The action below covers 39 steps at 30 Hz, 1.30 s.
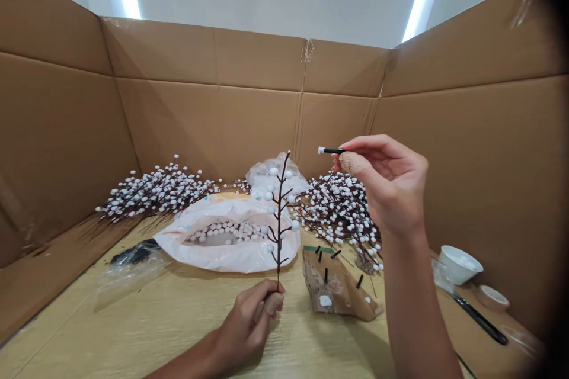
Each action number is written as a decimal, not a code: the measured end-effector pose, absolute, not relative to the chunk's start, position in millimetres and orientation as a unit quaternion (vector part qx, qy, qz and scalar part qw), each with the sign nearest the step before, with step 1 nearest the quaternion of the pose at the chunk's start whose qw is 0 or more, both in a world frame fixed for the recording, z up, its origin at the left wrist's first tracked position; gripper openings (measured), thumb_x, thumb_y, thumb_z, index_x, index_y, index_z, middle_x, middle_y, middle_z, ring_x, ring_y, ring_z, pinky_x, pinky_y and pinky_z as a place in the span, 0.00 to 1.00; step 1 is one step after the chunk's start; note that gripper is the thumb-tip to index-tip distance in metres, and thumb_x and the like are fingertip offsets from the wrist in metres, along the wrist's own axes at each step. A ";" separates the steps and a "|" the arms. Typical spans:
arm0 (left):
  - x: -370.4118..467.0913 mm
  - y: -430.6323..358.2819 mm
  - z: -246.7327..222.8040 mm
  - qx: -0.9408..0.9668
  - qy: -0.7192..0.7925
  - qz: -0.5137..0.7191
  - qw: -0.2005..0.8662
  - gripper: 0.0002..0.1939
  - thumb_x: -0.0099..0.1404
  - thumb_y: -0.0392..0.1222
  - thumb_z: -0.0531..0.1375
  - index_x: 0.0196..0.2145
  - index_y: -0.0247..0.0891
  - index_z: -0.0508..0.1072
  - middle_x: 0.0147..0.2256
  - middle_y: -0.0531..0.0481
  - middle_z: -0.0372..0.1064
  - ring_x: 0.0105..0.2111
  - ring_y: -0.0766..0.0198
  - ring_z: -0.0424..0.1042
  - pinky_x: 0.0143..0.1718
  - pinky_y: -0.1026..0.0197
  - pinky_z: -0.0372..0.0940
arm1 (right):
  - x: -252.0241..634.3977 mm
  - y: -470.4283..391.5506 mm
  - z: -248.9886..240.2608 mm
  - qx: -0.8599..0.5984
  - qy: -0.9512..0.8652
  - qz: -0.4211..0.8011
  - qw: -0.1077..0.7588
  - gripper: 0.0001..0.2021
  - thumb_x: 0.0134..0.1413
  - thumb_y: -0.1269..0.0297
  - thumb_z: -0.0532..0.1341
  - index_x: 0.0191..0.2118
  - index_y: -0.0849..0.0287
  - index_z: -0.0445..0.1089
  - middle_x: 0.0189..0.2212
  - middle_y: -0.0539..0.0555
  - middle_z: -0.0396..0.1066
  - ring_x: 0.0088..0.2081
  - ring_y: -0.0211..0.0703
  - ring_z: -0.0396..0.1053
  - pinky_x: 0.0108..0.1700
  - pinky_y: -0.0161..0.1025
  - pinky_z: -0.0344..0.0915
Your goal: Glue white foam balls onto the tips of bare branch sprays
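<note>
My left hand (258, 314) pinches the bottom of a dark twig (279, 219), which stands upright with several white balls along its side stems; its tip is bare of a ball. Raised at the right, my right hand (386, 180) holds a short black stick (331, 150) between thumb and fingertips. White stuff coats the stick's left end, which points toward the twig but is apart from it. Below, a cardboard block (340, 293) has several black sticks standing in it and white smears on its front.
A white bag (231, 262) of white balls lies behind my left hand. Bunches of white-berried twigs lie at left (151, 192) and right (342, 207). Right side: bowl (460, 266), tape roll (493, 298), black-handled tool (482, 320). Cardboard walls (213, 118) surround the table.
</note>
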State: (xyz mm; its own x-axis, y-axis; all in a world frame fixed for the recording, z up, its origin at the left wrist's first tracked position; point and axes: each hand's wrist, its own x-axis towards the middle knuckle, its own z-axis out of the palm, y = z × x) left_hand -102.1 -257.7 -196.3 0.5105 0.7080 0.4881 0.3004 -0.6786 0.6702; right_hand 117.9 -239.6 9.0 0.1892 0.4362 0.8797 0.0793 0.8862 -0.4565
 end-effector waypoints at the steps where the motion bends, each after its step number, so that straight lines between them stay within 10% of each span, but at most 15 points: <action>1: -102.4 -257.3 -196.4 0.830 0.303 0.391 0.256 0.07 0.70 0.37 0.48 0.41 0.38 0.65 0.29 0.49 0.67 0.27 0.66 0.67 0.30 0.66 0.63 | 117.5 -243.6 10.3 -0.200 -0.619 0.118 0.750 0.05 0.49 0.73 0.65 0.33 0.58 0.74 0.27 0.47 0.73 0.26 0.33 0.72 0.30 0.32 0.71; 8: -100.5 -252.8 -191.9 0.829 0.296 0.424 0.213 0.06 0.69 0.35 0.51 0.41 0.38 0.66 0.29 0.52 0.69 0.27 0.69 0.69 0.29 0.70 0.65 | 131.7 -271.2 -16.3 -0.263 -0.592 0.133 0.750 0.05 0.50 0.71 0.65 0.35 0.57 0.74 0.28 0.49 0.75 0.27 0.36 0.74 0.31 0.34 0.71; 19: -97.7 -242.4 -190.2 0.839 0.251 0.449 0.179 0.07 0.67 0.32 0.52 0.42 0.36 0.67 0.28 0.52 0.70 0.26 0.70 0.72 0.29 0.70 0.67 | 234.6 -282.1 -166.9 -0.586 -0.576 0.236 0.518 0.08 0.46 0.62 0.61 0.29 0.61 0.72 0.26 0.53 0.72 0.27 0.39 0.68 0.27 0.34 0.64; 39: -96.6 -251.2 -191.1 0.823 0.294 0.419 0.247 0.06 0.69 0.38 0.51 0.40 0.37 0.67 0.30 0.49 0.69 0.27 0.68 0.70 0.26 0.70 0.66 | 249.4 -292.5 -202.1 -0.644 -0.633 0.168 0.396 0.11 0.47 0.63 0.58 0.32 0.62 0.76 0.29 0.56 0.75 0.27 0.41 0.66 0.30 0.37 0.61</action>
